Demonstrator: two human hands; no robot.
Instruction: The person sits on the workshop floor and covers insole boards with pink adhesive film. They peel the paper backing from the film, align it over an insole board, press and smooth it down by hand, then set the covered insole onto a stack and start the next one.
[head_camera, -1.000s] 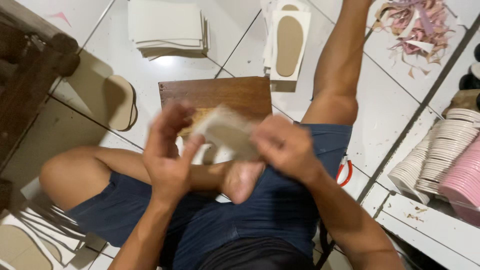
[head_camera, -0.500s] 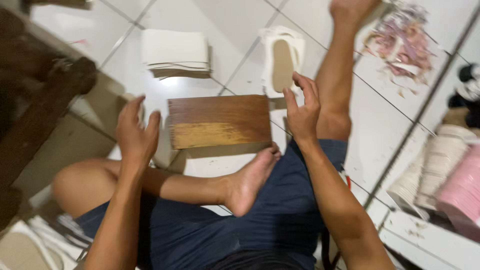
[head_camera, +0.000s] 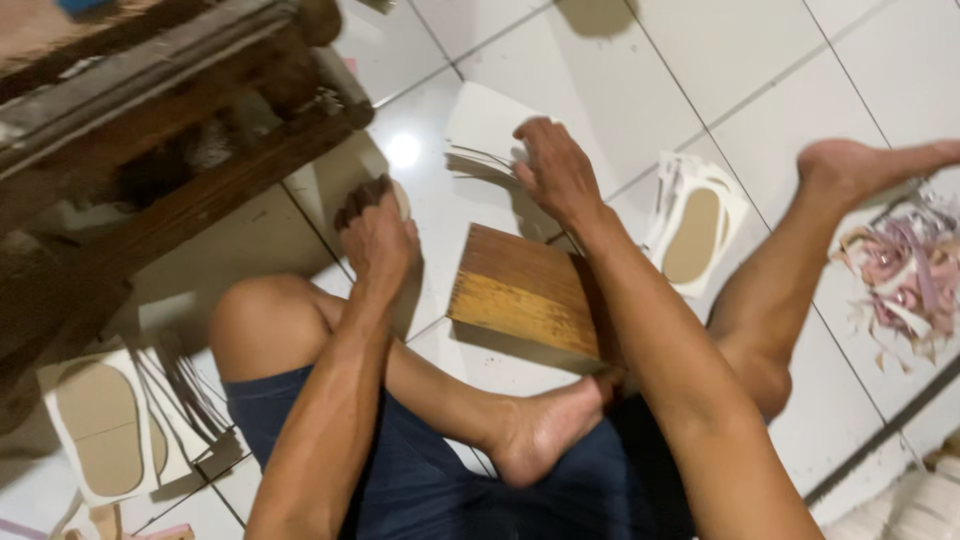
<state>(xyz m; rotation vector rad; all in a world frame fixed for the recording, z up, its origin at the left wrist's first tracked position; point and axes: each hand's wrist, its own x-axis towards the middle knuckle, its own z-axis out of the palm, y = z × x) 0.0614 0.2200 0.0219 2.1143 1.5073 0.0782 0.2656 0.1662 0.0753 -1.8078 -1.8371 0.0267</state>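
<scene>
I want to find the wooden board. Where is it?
In the head view the wooden board lies on the white tiled floor near the middle, between the person's two arms, just below the stack of white sheets under the right hand.

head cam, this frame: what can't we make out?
- Left hand: covers a small pale piece; shape unclear.
- Right hand: on the white sheet stack; fingertips hide the grip.
- Wooden board: right end behind the forearm.
- Pink scraps: cut by the right edge.
</scene>
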